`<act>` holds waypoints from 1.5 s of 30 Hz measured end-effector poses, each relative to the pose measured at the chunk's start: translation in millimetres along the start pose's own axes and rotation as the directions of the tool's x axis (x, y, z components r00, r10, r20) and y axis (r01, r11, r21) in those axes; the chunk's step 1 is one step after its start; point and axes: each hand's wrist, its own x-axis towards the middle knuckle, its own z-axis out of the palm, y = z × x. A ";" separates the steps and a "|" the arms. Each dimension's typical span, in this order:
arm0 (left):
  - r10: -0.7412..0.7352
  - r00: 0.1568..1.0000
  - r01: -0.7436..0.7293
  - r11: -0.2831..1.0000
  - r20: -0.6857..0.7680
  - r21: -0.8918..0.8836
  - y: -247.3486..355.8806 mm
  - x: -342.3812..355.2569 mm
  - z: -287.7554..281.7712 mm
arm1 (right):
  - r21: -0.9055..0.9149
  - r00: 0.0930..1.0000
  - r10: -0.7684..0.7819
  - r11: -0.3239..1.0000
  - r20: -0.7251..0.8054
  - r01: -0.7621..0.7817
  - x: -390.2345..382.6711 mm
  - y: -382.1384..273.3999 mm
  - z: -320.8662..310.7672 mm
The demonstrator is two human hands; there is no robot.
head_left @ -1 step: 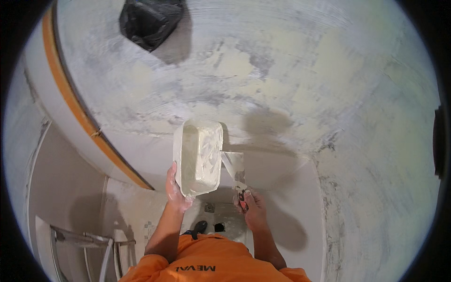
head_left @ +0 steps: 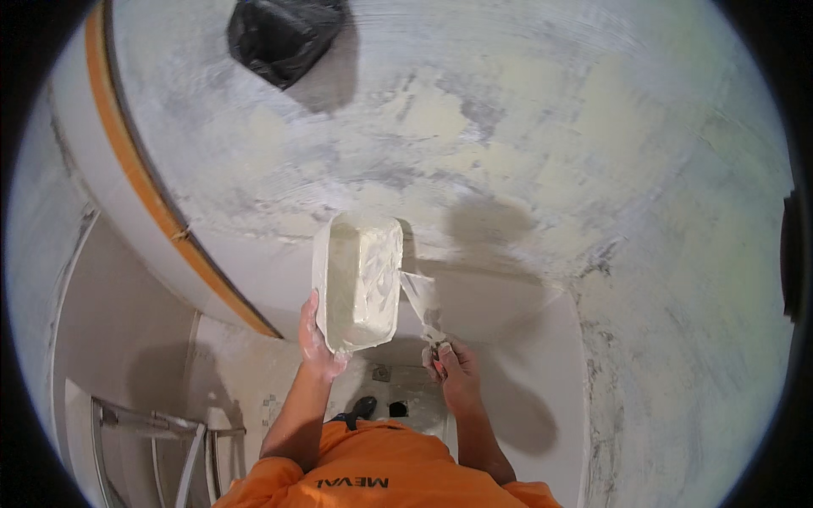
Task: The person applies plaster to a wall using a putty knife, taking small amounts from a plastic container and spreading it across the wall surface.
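Cream paste (head_left: pixel 378 279) smears the tub (head_left: pixel 340 284) that our left hand (head_left: pixel 320 345) cups, half-open, at its near left corner, presumably for steadiness, while our right hand (head_left: pixel 457 372) is closed round a scraper (head_left: pixel 421 295) just right of it.

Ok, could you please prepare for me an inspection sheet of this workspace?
Surface: wall patchy, with pale and grey areas.
Things in use: white tub with pale paste inside; scraper beside its right edge, contact unclear.
Clutter: black bag at the wall, upper left.
Hands: left hand holds the tub; right hand grips the scraper.
Cables: nothing seen.
Surroundings: orange strip at left; pale frame at lower left; dark square hole near the shoe.
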 end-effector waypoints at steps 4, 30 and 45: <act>0.108 0.991 -0.104 0.993 -0.084 0.052 27.4 -17.0 -22.1 | -0.371 0.978 -0.138 0.910 0.156 0.187 6.0 -3.7 17.2; 0.359 0.929 -0.292 0.865 -0.096 0.409 105.5 -52.6 -74.9 | -0.644 0.635 -0.126 -0.257 0.762 0.721 26.1 -92.7 124.0; 0.137 0.969 -0.146 0.989 -0.208 -0.029 75.5 -32.6 -54.3 | -0.703 0.675 -0.212 -0.103 0.707 0.704 20.6 -29.4 109.4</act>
